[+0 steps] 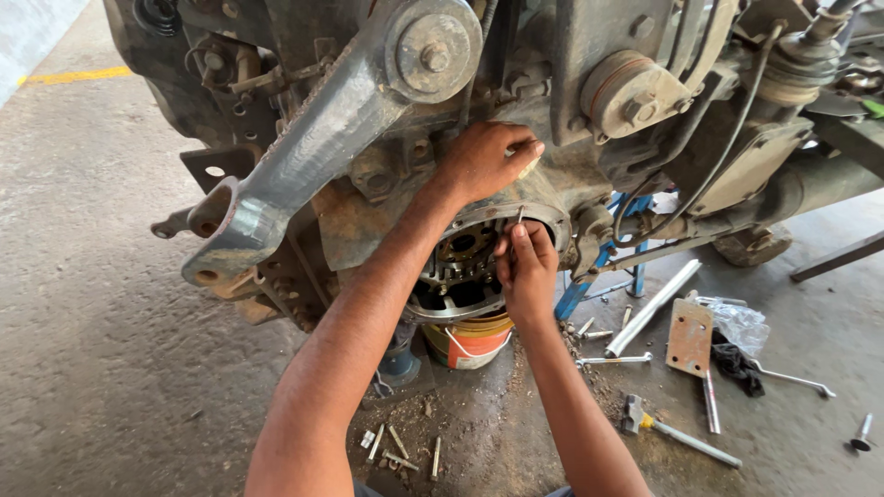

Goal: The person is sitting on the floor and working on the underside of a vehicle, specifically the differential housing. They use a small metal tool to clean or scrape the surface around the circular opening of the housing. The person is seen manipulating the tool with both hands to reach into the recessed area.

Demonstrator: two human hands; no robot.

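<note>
On the far left, bare concrete floor [101, 350] runs back to a yellow painted line [78, 75]. Next comes the grimy machine housing [350, 212], with a heavy grey cast arm [304, 156] slanting down from a round boss [431, 51] to an eye at its lower end. On the floor below, loose bolts [398, 448] lie scattered in the dirt.

At the middle, the person's left hand [485, 158] rests against the housing just above a round opening [465, 267] ringed by a metal flange, with gears showing inside. Its fingers [527, 152] are curled nearly closed, pinching something small and pale at the tips; what it is cannot be told. Just below and slightly right, the right hand [527, 269] is at the right side of the opening, fingers bunched and thumb up, gripping a thin metal pin [520, 217] that stands upright at the flange's upper rim. Under the opening sits an orange-and-white bucket [470, 342].

Further right, a blue stand [589, 276] props the machine. Beyond it, on the floor, lie a silver tube [652, 308], a spanner [615, 360], a rusty drilled plate [690, 338], a hammer [680, 434], a clear plastic bag [739, 322] and a black rag [737, 365]. A long-handled tool [796, 380] and a lone bolt [863, 433] lie near the right edge.
</note>
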